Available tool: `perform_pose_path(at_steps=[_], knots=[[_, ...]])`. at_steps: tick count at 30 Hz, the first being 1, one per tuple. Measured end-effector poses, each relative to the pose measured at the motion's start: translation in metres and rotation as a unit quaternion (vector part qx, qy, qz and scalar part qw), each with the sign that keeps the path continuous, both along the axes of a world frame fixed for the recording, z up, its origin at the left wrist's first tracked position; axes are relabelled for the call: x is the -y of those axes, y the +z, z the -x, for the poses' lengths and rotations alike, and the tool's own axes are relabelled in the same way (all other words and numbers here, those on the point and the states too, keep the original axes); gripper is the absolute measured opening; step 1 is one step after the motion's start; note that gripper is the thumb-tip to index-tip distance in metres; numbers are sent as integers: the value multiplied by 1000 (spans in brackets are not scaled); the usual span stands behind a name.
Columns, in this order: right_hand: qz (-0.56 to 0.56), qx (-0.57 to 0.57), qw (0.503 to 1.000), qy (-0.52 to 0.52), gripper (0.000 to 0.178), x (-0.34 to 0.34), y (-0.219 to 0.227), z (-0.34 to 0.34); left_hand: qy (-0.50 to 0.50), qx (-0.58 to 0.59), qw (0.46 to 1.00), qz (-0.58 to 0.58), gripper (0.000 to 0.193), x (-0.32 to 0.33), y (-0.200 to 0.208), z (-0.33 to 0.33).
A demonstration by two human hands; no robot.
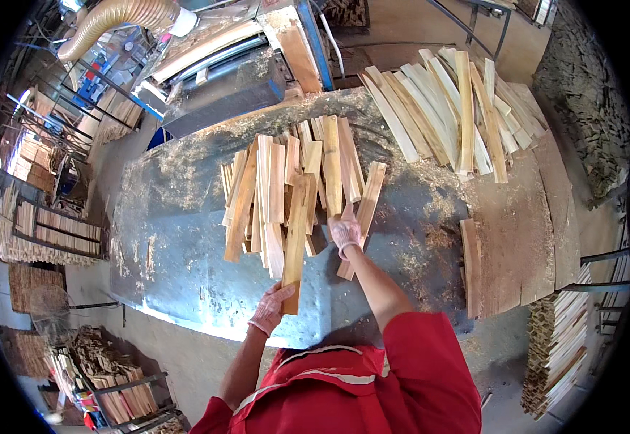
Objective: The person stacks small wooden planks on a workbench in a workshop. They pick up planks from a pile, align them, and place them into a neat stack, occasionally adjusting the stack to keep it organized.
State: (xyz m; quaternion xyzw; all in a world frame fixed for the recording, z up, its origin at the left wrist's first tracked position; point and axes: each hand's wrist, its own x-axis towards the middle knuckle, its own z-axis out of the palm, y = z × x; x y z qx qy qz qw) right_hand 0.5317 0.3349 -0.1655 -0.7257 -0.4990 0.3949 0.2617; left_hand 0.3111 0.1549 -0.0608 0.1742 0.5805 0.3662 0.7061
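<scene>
Down at the bench point(177, 267), the left hand point(269, 311) has its grip pinching the near end of a long board point(298, 239) reaching over the pile of strips point(277, 184); the right hand point(345, 231) touches the pile, its grip unclear to me.

The dark tabletop point(177, 246) is strewn with shavings point(431, 195), and its near left edge is lit by white glare! Beyond it, a bulky machine point(224, 94) is seen, a ribbed tan hose point(116, 14) arched nearby; over left, the grey floor point(91, 281) is crowded by metal racks point(58, 245) of stacked wood.
</scene>
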Motion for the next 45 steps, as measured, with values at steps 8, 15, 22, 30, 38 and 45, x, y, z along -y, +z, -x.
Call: perform_pose_path(at_steps=[8, 15, 22, 30, 38, 45], knots=[[154, -887, 415, -128, 45, 64, 8, -62, 3, 154, 988, -24, 54, 18, 1, 13], [88, -913, 397, -24, 72, 133, 37, -95, -52, 217, 975, -9, 53, 1, 6, -15], [141, -761, 626, -97, 57, 149, 39, -113, 29, 129, 991, 18, 55, 13, 8, -12], [72, -514, 833, -191, 37, 183, -3, -119, -178, -94, 979, -38, 53, 35, -29, -22], [24, -428, 887, -175, 39, 218, 13, -130, -42, 87, 995, 24, 34, 47, -40, -15], [10, -387, 906, -172, 38, 234, 46, -144, -50, 23, 998, -23, 38, 58, -46, -29]])
